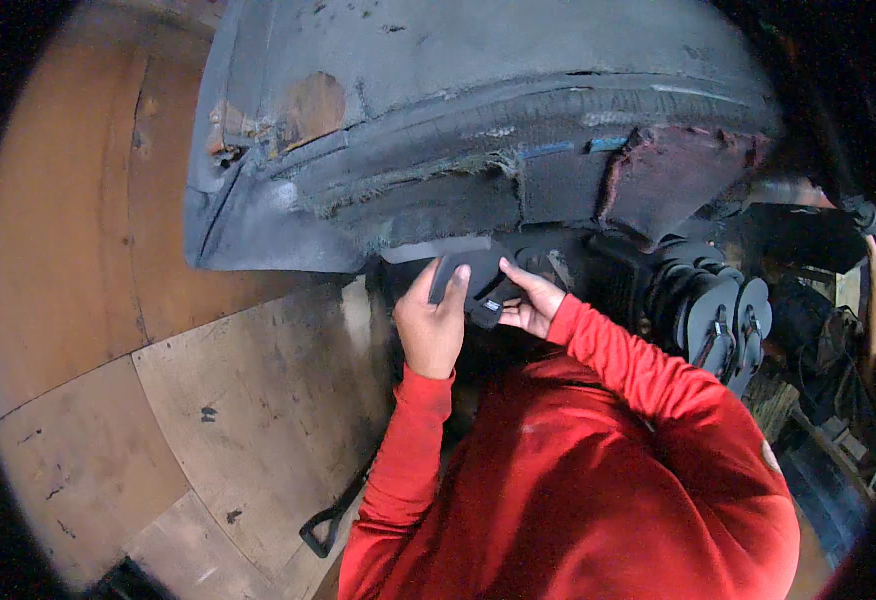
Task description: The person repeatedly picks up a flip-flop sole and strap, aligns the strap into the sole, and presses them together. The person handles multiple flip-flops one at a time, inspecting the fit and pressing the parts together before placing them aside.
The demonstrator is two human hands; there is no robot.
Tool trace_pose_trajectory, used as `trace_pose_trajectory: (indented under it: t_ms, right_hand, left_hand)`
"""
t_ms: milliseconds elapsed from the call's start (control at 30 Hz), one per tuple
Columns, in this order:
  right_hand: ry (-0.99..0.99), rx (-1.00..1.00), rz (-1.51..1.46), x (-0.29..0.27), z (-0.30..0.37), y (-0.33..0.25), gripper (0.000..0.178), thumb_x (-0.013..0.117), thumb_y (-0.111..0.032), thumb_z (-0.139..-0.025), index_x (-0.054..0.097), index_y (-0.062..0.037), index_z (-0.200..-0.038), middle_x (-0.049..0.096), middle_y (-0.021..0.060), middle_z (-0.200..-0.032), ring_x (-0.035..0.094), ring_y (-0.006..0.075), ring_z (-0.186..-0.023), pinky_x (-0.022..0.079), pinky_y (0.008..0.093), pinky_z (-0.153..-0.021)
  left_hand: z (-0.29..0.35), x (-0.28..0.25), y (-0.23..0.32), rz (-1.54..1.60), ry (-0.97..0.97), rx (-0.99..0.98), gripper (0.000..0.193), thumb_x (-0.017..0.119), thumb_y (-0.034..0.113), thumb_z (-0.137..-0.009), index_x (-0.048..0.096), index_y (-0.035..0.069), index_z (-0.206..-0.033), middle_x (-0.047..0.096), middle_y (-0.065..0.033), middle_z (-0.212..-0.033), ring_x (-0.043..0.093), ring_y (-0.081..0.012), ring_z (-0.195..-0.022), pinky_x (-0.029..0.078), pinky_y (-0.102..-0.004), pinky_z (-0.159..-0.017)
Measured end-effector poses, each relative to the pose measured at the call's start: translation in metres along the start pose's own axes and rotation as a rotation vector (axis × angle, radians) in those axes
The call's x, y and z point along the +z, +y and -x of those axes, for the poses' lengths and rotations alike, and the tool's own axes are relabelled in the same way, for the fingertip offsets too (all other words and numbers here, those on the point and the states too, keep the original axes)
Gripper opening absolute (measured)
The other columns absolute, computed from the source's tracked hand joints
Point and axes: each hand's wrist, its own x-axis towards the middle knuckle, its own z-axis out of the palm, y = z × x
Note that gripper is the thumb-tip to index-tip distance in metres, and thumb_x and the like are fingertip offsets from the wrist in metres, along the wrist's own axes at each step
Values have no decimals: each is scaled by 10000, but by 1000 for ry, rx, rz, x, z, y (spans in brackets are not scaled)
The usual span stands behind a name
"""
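Holds a dark slab (482,272) up in both hands, close to the near edge of the grey bench (548,45), around the middle of the view. Tilts the slab, with a small black tab (486,316) bearing a white label at its lower right; cannot tell whether slab and tab make one piece.

Grips the left side of the slab with the left hand (431,325), thumb laid flat along the near face, fingers mostly hidden behind. Pinches at the right side with the right hand (535,302), thumb at the upper edge, fingertips lower down by the tab, with a modest gap between thumb and fingers filled by the slab and tab.

Wears a red top (578,490), sleeves down to both wrists, elbows bent.

Faces the worn bench, scuffed on top, bared to brown in a patch (315,107) near the left corner, and frayed along the near side. Has a reddish cloth (683,175) hanging there, right of the hands.

Has dark slippers (715,315) clustered beyond the right forearm, then bristles (773,408) and a wooden handle (874,300) farther right. Has brown boards (68,220) spread at the left, and a black loop (321,530) near the left sleeve.
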Motion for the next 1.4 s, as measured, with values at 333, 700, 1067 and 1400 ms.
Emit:
trace_pose_trajectory:
  t_ms: [333,700,1067,1400]
  right_hand:
    - [-27,-80,453,84,58,-39,671,785,-291,-868,373,-48,-1338,674,146,-1085,734,287,-892,651,396,-700]
    - [-144,-97,394,89,54,-18,635,716,-160,-924,344,-116,-1436,641,115,-1185,711,221,-886,629,365,-704]
    - [-397,-436,861,53,56,20,1278,704,148,-717,-92,-323,-1599,417,142,-1417,620,126,-935,542,282,-802]
    - [-474,-645,1194,45,46,14,926,808,29,-789,283,-51,-1548,522,64,-1361,509,209,-1263,410,357,-1087]
  left_hand:
    - [86,-31,30,260,373,98,338,668,101,-961,605,-69,-1246,662,-102,-1172,605,-160,-1064,465,-309,-960]
    - [95,-45,79,-325,132,239,455,667,76,-902,558,-40,-1328,601,-261,-1287,606,-382,-1177,462,-401,-1010]
    - [218,-54,-71,38,4,-248,579,655,86,-922,441,-48,-1443,513,-214,-1447,518,-258,-1327,428,-360,-1057]
    - [30,-11,-29,337,-166,59,687,739,216,-877,450,-49,-1441,594,-189,-1322,596,-265,-1195,451,-319,-1005]
